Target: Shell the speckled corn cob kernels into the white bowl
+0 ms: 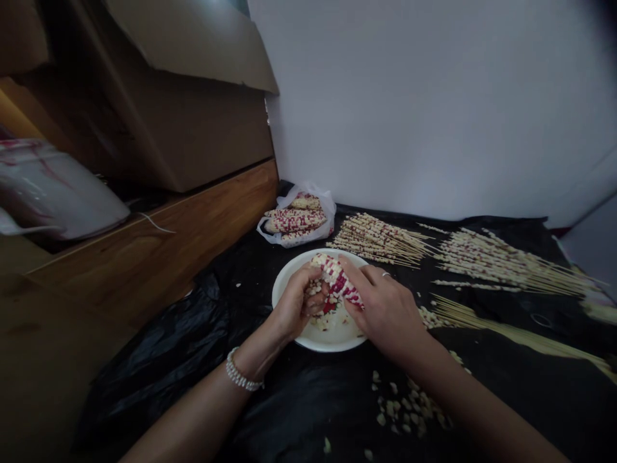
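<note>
An ear of corn [337, 280], patterned in cream and deep red, is held at a slant between two bare hands above a white bowl [332, 349]. Its upper end is grasped by the left hand [293, 302], with the thumb against the rows and the fingers curled beneath; its lower end and far flank are clasped by the right hand [393, 307], on which a ring [385, 274] is worn.

Directly below the grip, loose kernels [321, 323] are gathered in the bowl. Beyond the grip and slightly to its left, more ears [299, 222] are bundled in a thin plastic bag [328, 194]. To its right, kernel-threaded sticks [376, 236] are laid out on black sheeting [299, 402], with bare sticks [501, 331] nearer the right forearm. Nearer the body, further kernels [409, 408] are scattered beneath that forearm.

The ear can be judged light and stiff, its core firm enough to be pressed without bending, its surface knobbly rather than slippery. The kernels, by contrast, may be easily dislodged under pressure. A secure hold would best be taken around both ends, with the middle rows left exposed and the ear centred low over the bowl.
</note>
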The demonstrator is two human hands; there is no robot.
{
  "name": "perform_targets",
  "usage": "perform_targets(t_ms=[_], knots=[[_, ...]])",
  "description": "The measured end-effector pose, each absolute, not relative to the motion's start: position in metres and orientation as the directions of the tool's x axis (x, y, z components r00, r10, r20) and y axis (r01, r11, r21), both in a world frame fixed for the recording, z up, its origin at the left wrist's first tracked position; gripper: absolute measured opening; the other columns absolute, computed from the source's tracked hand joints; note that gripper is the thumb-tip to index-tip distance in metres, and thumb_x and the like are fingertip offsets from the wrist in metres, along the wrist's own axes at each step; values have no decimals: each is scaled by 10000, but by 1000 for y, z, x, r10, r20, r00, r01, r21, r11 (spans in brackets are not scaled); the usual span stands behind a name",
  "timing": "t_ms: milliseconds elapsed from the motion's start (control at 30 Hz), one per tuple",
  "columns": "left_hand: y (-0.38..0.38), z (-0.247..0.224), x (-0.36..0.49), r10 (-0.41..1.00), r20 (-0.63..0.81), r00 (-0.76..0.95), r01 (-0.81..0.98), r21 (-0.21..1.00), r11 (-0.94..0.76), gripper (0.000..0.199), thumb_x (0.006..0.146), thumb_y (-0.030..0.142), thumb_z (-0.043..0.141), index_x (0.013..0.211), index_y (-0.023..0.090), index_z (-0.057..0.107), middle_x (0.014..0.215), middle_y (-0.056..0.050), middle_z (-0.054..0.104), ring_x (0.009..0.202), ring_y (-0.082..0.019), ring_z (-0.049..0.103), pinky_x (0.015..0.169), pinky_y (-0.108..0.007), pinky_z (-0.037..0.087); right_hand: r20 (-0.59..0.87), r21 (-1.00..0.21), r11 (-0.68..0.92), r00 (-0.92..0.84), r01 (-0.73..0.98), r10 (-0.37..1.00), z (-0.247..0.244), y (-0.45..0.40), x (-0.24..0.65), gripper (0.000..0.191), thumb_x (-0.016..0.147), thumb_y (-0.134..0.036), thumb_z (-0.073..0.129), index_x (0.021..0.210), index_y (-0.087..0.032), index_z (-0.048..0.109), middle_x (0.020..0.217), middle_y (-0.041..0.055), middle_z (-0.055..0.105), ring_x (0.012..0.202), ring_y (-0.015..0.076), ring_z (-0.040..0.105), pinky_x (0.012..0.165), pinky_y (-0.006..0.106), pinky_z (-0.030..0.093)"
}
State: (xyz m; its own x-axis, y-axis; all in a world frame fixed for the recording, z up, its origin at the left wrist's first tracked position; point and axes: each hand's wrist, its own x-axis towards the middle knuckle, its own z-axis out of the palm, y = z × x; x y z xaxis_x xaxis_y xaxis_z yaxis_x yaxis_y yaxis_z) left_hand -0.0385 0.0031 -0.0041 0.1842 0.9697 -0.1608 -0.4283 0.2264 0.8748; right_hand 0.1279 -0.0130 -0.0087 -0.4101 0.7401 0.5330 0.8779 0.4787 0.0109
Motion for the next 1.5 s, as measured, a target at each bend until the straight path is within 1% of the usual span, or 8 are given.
perform_targets(t_ms=[133, 367, 600, 867, 967, 1167, 1367, 1500], knots=[[4, -6, -35, 979, -137, 153, -381, 906, 187, 358, 774, 478, 699, 795, 192, 485, 540, 65, 490, 374, -19, 218, 401, -192, 93, 522, 32, 469, -415, 882, 745, -7, -13, 127, 647, 818, -189, 669, 1443, -178, 501, 1048, 91, 687, 878, 233, 650, 738, 337, 523], [7, -14, -33, 988, -138, 75, -303, 940, 154, 270, 804, 422, 646, 835, 203, 490, 540, 75, 457, 387, -42, 262, 406, -195, 123, 488, 32, 463, -418, 886, 766, -5, -16, 125, 633, 832, -187, 669, 1444, -175, 507, 1039, 100, 686, 876, 238, 647, 761, 350, 524], [6, -10, -37, 977, -169, 133, -363, 908, 207, 221, 733, 336, 602, 789, 216, 425, 516, 85, 423, 385, -37, 191, 406, -204, 84, 473, 5, 453, -402, 891, 784, -6, -16, 123, 638, 830, -188, 672, 1447, -194, 509, 1049, 100, 692, 898, 243, 653, 775, 345, 527], [3, -7, -37, 973, -182, 145, -421, 878, 227, 275, 533, 124, 580, 762, 205, 450, 481, 112, 359, 389, -23, 188, 396, -168, 85, 464, -21, 436, -378, 900, 801, -5, -18, 121, 634, 828, -203, 678, 1441, -177, 514, 1030, 98, 695, 859, 233, 665, 739, 330, 534], [3, -4, -38, 961, -182, 207, -435, 863, 257, 251, 565, 169, 641, 756, 187, 479, 511, 91, 416, 405, -16, 200, 396, -166, 97, 474, -11, 417, -363, 909, 803, -3, -18, 122, 637, 826, -215, 684, 1439, -179, 513, 1040, 100, 696, 866, 231, 665, 735, 324, 531], [4, -6, -35, 966, -179, 188, -375, 896, 239, 397, 747, 472, 756, 790, 187, 485, 549, 70, 467, 399, -17, 219, 404, -187, 74, 450, 5, 404, -363, 915, 816, -2, -19, 122, 592, 853, -196, 656, 1428, -178, 516, 1032, 100, 690, 873, 230, 657, 733, 329, 520], [5, -11, -33, 977, -183, 109, -338, 917, 209, 288, 787, 379, 694, 791, 201, 467, 518, 81, 441, 386, -30, 240, 400, -186, 98, 421, -24, 405, -359, 914, 833, -2, -20, 121, 613, 846, -210, 677, 1435, -179, 510, 1036, 88, 681, 894, 233, 661, 752, 330, 520], [5, -8, -37, 966, -190, 175, -391, 887, 246, 209, 725, 286, 653, 787, 196, 476, 525, 71, 473, 382, -27, 212, 393, -186, 79, 426, -27, 405, -356, 914, 832, -1, -20, 122, 622, 843, -211, 674, 1442, -185, 505, 1034, 86, 681, 889, 232, 662, 742, 325, 519]])
